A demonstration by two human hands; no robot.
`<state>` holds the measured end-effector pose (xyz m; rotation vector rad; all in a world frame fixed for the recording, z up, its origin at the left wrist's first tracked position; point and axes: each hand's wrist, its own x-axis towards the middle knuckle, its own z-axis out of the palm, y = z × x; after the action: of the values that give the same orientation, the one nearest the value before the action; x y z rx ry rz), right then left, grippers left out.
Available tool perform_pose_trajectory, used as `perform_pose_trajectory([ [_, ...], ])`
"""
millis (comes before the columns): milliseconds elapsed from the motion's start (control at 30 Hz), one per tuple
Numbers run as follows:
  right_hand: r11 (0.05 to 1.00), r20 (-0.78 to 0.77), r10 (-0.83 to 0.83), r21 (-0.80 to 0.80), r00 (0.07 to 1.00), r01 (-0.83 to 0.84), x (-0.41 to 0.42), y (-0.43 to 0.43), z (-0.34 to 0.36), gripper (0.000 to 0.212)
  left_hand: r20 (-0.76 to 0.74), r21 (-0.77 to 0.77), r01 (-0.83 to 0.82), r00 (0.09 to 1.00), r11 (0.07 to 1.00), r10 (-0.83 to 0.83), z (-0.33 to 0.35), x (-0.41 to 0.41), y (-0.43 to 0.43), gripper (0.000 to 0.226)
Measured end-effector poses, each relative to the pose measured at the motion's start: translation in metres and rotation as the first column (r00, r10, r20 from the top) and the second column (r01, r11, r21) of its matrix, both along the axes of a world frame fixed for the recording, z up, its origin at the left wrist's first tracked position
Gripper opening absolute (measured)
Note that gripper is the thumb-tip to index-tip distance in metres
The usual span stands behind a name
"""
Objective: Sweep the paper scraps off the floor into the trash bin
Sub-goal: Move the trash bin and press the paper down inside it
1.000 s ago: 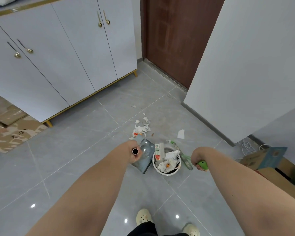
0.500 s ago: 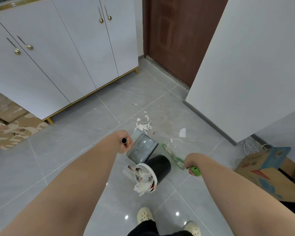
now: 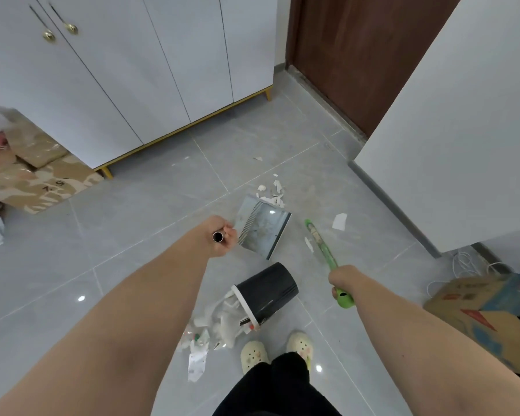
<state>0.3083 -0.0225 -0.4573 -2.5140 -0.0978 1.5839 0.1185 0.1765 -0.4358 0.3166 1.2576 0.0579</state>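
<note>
At my ten o'clock lay flattened cardboard [image 3: 39,181], its marks too blurred for me to read. My left hand [image 3: 219,237] was curled round the handle of the dustpan [image 3: 263,229]. Paper scraps [image 3: 270,192] lay at the pan's twelve. The trash bin [image 3: 267,291] lay tipped at its six, with rubbish [image 3: 219,322] at its mouth. My right hand [image 3: 342,280] gripped the green broom [image 3: 320,244]. A printed box [image 3: 478,304] sat at four o'clock.

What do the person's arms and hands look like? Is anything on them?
Both arms are bare; no sleeves show. The left hand and right hand wear no gloves, and no watch or bracelet shows. Below are black trousers and cream clogs with holes.
</note>
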Motion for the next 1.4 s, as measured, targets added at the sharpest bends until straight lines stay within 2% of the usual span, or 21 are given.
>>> perform_pose_trajectory([
  [100,1.0,-0.01,0.004,-0.013,1.0,-0.004,-0.004,0.005,-0.006,0.009,0.003,-0.009,-0.051,0.999,0.999,0.051,-0.004,-0.008,0.003,0.02],
  [200,1.0,-0.023,0.024,-0.012,0.999,-0.025,-0.007,0.008,-0.01,0.013,0.014,-0.02,-0.125,0.992,0.992,0.125,-0.008,-0.015,0.007,0.021],
  [300,0.996,-0.016,0.084,-0.005,0.996,-0.084,-0.009,0.013,-0.011,0.026,0.028,-0.051,-0.17,0.985,0.984,0.172,-0.007,-0.025,0.006,0.021],
  [400,0.993,-0.008,0.113,-0.01,0.994,-0.113,-0.011,0.016,-0.012,0.023,0.017,-0.054,-0.21,0.977,0.976,0.211,-0.005,-0.034,0.006,0.019],
  [667,0.988,0.006,0.156,-0.011,0.988,-0.156,-0.025,0.026,-0.013,0.034,0.0,-0.091,-0.329,0.944,0.94,0.33,-0.014,-0.053,0.009,0.021],
  [733,0.983,0.011,0.181,-0.044,0.983,-0.18,-0.033,0.03,-0.014,0.033,-0.009,-0.106,-0.397,0.917,0.912,0.398,-0.02,-0.055,0.01,0.023],
  [900,0.973,0.093,0.23,-0.006,0.969,-0.23,-0.056,0.041,-0.025,0.026,-0.022,-0.087,-0.564,0.825,0.821,0.565,-0.04,-0.052,0.016,0.032],
  [1000,0.941,0.141,0.337,-0.018,0.931,-0.338,-0.069,0.048,-0.039,0.025,0.004,-0.069,-0.545,0.837,0.836,0.546,-0.054,-0.046,0.025,0.031],
  [1100,0.888,0.186,0.456,-0.034,0.87,-0.459,-0.077,0.053,-0.051,0.007,-0.054,-0.02,-0.451,0.892,0.892,0.449,-0.075,-0.047,0.03,0.028],
  [1200,0.845,0.244,0.526,-0.034,0.815,-0.534,-0.084,0.06,-0.065,0.025,-0.072,0.025,-0.375,0.924,0.927,0.376,-0.095,-0.057,0.039,0.033],
  [1333,0.794,0.29,0.586,-0.016,0.757,-0.608,-0.096,0.063,-0.085,0.027,-0.086,0.076,-0.378,0.919,0.923,0.384,-0.106,-0.079,0.057,0.021],
  [1400,0.78,0.31,0.598,-0.016,0.739,-0.625,-0.101,0.065,-0.092,0.031,-0.079,0.103,-0.384,0.916,0.918,0.392,-0.108,-0.089,0.06,0.024],
])
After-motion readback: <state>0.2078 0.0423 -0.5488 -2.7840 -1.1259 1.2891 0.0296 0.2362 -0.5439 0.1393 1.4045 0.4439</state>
